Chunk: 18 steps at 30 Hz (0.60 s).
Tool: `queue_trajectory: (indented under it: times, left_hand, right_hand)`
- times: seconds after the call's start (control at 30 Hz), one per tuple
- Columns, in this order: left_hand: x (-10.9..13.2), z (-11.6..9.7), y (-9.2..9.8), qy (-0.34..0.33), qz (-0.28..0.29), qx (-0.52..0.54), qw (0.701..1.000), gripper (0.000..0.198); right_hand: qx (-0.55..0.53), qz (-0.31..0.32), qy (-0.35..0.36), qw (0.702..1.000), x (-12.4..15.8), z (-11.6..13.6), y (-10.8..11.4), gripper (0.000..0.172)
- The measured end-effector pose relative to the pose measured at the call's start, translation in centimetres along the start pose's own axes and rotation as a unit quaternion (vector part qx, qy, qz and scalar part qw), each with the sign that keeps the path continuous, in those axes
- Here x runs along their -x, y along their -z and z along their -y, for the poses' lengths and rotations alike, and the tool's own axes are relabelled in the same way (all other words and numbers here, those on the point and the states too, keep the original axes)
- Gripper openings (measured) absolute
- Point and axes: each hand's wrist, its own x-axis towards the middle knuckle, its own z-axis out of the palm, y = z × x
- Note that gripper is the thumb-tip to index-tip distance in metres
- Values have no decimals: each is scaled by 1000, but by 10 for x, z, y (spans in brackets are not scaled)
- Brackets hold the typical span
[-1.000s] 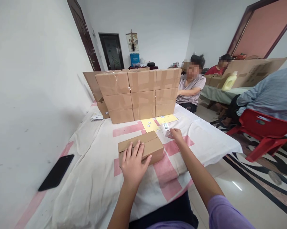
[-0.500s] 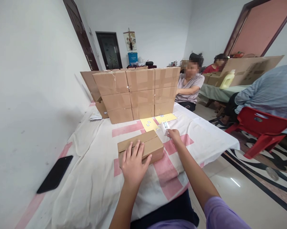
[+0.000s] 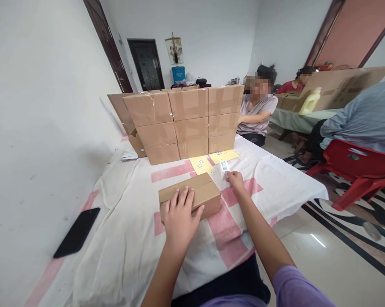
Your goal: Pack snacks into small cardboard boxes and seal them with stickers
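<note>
The small white box [image 3: 223, 169] is pinched at its near right edge by the right grip [image 3: 237, 181], with thumb and fingers brought together on it; whether it is lifted or rested on the tabletop [image 3: 128, 230] cannot be told; to the left of that grip, a brown carton [image 3: 200, 186] is covered by the left grip [image 3: 181, 218], whose fingers are spread apart over the top, with the thumb laid at the near edge; just beyond the right grip, two yellow sheets [image 3: 201, 166] are laid out, the left one marked with small outlined shapes; beyond these, stacked cartons [image 3: 188, 123] are taped three high; well to the left of the left grip, a black phone [image 3: 77, 232] is placed; beyond the right grip and to its right, a person [image 3: 259, 113] is seated beside the stack; farther right, a red chair [image 3: 358, 162] is occupied by another person [image 3: 365, 115] in blue.
</note>
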Motion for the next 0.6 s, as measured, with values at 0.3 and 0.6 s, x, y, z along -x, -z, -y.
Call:
queue_trajectory:
  times: [0.3, 0.6]
  left_hand:
    - [-147, -46, 19, -107, 346, -122, 924, 18]
    - [-273, -118, -98, -280, 428, -60, 857, 40]
  right_hand:
    - [-9, -2, 6, 1000, 1, -3, 1, 21]
    - [-9, 7, 43, 999, 4, -1, 3, 30]
